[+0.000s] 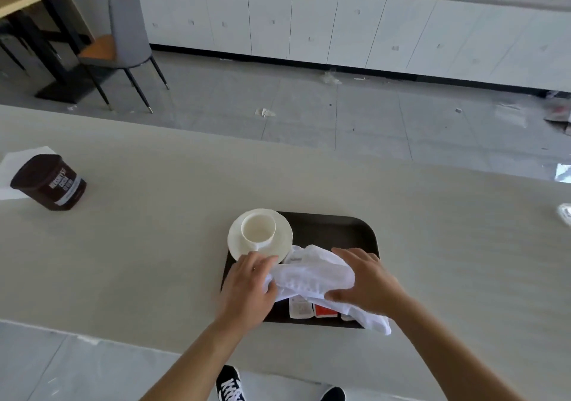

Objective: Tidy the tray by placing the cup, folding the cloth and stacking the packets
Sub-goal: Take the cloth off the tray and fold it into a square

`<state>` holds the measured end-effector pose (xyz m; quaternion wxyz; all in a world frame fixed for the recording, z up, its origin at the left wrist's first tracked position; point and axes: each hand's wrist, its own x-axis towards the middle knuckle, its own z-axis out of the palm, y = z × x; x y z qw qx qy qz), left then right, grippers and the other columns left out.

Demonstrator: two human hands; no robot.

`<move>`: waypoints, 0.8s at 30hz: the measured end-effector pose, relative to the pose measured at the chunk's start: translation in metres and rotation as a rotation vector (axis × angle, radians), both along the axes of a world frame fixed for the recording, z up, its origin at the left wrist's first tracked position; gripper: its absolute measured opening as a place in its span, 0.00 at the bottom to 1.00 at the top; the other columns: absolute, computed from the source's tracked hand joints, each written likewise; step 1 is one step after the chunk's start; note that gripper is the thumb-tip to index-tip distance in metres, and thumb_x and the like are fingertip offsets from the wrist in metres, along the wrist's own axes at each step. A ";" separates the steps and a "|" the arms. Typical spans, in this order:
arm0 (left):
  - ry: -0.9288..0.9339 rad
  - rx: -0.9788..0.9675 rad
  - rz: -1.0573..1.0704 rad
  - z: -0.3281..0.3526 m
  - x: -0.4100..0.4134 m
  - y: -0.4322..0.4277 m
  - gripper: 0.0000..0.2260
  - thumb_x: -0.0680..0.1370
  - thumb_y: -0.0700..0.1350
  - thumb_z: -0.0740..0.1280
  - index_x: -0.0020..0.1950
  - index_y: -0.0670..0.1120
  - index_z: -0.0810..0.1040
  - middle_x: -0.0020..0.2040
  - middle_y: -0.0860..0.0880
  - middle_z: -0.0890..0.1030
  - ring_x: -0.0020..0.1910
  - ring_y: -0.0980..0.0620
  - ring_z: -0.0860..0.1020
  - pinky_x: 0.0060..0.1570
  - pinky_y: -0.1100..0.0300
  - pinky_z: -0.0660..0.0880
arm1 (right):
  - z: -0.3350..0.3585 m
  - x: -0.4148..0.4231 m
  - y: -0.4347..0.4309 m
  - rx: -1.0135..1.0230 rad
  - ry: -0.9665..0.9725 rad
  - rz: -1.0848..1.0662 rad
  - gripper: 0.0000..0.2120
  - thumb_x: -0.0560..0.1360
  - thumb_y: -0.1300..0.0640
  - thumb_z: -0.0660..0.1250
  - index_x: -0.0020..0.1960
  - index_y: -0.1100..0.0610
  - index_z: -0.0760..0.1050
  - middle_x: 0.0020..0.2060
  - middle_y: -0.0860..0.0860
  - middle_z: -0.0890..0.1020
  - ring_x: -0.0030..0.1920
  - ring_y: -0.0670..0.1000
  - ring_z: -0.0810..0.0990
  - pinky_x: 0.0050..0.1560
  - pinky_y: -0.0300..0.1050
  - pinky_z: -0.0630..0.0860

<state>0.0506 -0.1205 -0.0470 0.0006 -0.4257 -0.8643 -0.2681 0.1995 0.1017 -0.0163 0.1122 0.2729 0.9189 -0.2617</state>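
A white cloth [312, 277], rumpled and loosely bunched, lies across the near half of the dark tray [346, 230], one end under the left grip [250, 283], its middle beneath the right grip [364, 280], and a tail trailing past that grip over the tray's near edge. Just beyond the left grip a white cup [258, 229] stands upright on a white saucer [282, 243] at the tray's far left corner. Between the two grips, on the near side, flat packets [312, 309] lie side by side, partly covered by the cloth, one white and one orange-red.

A dark brown tub [49, 182] is standing on the desk [154, 230] at far left, showing white lettering reading "HERSHEY'S COCOA". Print on the packets [312, 307] is staying too small to read.
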 end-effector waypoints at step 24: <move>-0.214 0.085 0.032 0.056 0.025 0.062 0.03 0.76 0.42 0.68 0.47 0.48 0.81 0.42 0.55 0.80 0.40 0.57 0.77 0.40 0.58 0.77 | 0.037 0.027 0.033 0.197 0.414 -0.205 0.14 0.68 0.65 0.65 0.46 0.47 0.79 0.35 0.46 0.82 0.35 0.53 0.77 0.32 0.46 0.75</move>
